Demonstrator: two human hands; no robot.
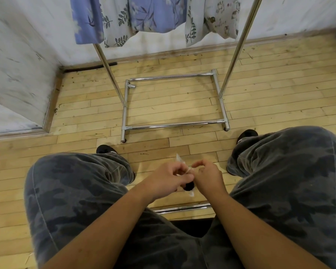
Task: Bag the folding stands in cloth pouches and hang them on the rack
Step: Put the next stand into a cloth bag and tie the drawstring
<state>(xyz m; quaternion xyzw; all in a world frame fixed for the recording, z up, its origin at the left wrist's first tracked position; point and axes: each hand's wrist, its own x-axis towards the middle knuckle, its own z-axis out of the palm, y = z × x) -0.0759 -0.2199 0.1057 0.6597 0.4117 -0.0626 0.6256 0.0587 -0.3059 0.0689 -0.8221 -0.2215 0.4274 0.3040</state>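
Between my knees, my left hand [168, 178] and my right hand [209, 176] meet over a small packet. It is a black folding stand [189, 186] in a clear plastic wrapper [179, 159], mostly hidden by my fingers. My left hand grips the packet from the left. The fingers of my right hand pinch the wrapper's edge at the top. Ahead stands the chrome rack [175, 125], its two uprights rising out of frame. Several printed cloth pouches [155, 14] hang from it along the top of the view.
I sit with camouflage trousers and black shoes [106, 149] on a wooden plank floor. The rack's base frame lies just past my feet. A white wall runs behind the rack and a corner juts in at the left. A chrome bar [182, 208] lies under my hands.
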